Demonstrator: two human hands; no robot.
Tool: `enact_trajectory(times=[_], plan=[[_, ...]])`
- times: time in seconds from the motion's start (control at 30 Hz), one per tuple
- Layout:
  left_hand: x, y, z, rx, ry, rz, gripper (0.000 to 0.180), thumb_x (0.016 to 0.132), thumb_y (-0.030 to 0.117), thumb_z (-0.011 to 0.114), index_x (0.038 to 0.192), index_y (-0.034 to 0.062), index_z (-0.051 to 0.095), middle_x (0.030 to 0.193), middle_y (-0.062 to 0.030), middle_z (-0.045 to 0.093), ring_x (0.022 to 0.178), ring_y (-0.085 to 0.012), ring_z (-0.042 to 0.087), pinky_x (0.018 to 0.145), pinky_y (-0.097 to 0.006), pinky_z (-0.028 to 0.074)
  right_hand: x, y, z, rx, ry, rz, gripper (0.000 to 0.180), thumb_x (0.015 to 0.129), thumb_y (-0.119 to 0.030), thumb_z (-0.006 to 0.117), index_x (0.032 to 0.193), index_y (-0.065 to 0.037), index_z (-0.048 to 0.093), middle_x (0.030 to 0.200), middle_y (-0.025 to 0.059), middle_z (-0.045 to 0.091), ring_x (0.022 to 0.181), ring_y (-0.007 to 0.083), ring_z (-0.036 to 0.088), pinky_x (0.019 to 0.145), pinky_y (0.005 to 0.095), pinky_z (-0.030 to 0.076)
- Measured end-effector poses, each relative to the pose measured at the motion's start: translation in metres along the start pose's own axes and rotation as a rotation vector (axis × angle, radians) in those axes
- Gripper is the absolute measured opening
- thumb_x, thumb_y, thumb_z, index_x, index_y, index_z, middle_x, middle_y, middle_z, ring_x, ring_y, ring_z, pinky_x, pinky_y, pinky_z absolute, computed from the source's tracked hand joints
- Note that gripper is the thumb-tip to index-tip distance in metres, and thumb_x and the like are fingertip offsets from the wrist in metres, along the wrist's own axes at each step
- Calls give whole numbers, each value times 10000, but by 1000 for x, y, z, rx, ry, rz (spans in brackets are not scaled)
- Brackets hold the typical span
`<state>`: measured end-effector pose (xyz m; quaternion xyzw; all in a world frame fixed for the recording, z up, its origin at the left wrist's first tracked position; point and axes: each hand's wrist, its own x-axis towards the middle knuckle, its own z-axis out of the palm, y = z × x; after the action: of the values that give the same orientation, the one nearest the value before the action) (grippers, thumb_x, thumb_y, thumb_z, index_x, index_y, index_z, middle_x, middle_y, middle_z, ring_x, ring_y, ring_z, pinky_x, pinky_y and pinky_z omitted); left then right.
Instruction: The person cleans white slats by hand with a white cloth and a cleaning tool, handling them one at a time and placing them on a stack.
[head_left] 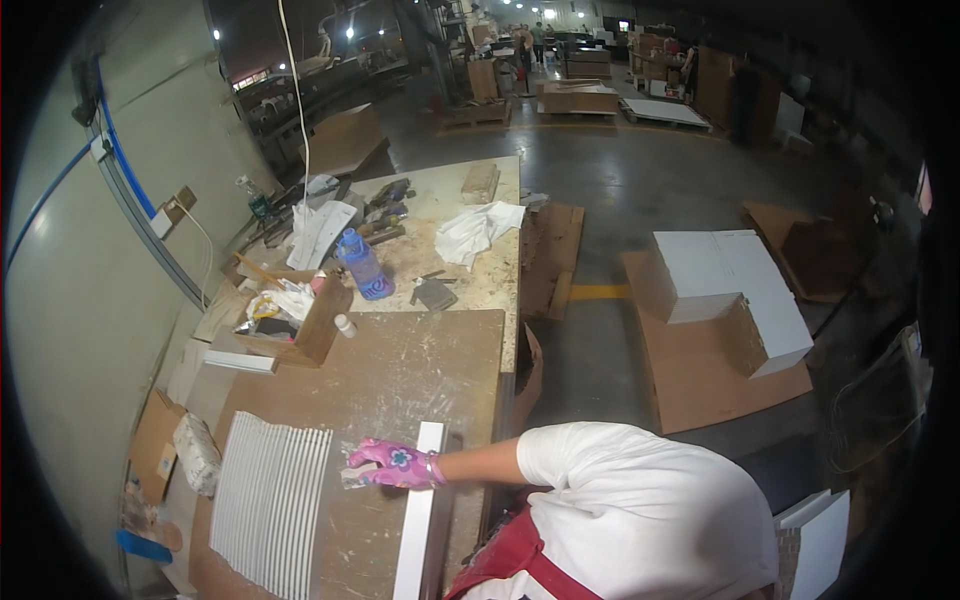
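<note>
My right hand (392,466), in a pink flowered glove, reaches left over the brown worktop (440,360). Its fingers are closed around a small pale flat piece (354,478) whose kind I cannot make out. Beneath the wrist lies a long white board (420,520), running toward the lower edge of the view. Just left of the fingers, several narrow white strips (270,500) lie side by side in a row. My left hand is out of view.
Farther up stand a wooden box (318,335) of odds and ends, a small white bottle (346,325) and a blue bottle (363,265). A putty knife (435,293) and white cloth (478,234) lie nearby. White panels (715,270) are stacked on the right.
</note>
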<state>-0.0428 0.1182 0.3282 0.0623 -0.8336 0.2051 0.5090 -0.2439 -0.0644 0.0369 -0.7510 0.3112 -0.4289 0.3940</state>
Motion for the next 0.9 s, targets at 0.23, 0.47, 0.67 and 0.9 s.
enact_trajectory(times=[0.23, 0.47, 0.67, 0.9], plan=[[16, 3, 14, -84, 65, -365, 236, 873, 262, 536, 824, 36, 489, 724, -112, 515, 642, -255, 506, 606, -400, 426, 1, -8, 1, -38, 22, -57, 332, 878, -128, 573, 1188, -21, 524, 1143, 146, 514, 1075, 282, 519, 947, 354, 411], [49, 12, 16, -483, -244, -322, 247, 923, 277, 516, 920, 33, 478, 689, -111, 532, 636, -260, 523, 636, -408, 439, 3, -1, 2, 1, -48, 47, 423, 866, -220, 578, 1245, -51, 501, 1229, 156, 507, 1179, 293, 467, 1045, 381, 336], [42, 6, 19, -443, -214, -275, 226, 916, 255, 527, 906, 33, 483, 682, -110, 529, 631, -262, 520, 630, -406, 438, 1, -4, 2, -16, -22, 20, 411, 872, -213, 570, 1240, -43, 502, 1210, 154, 505, 1155, 297, 478, 1027, 380, 351], [32, 4, 21, -384, -170, -227, 203, 908, 229, 541, 889, 34, 489, 673, -108, 525, 625, -265, 517, 624, -404, 436, 1, -9, -2, 19, -56, 102, 416, 862, -184, 571, 1251, -57, 495, 1235, 145, 506, 1182, 296, 466, 1046, 386, 338]])
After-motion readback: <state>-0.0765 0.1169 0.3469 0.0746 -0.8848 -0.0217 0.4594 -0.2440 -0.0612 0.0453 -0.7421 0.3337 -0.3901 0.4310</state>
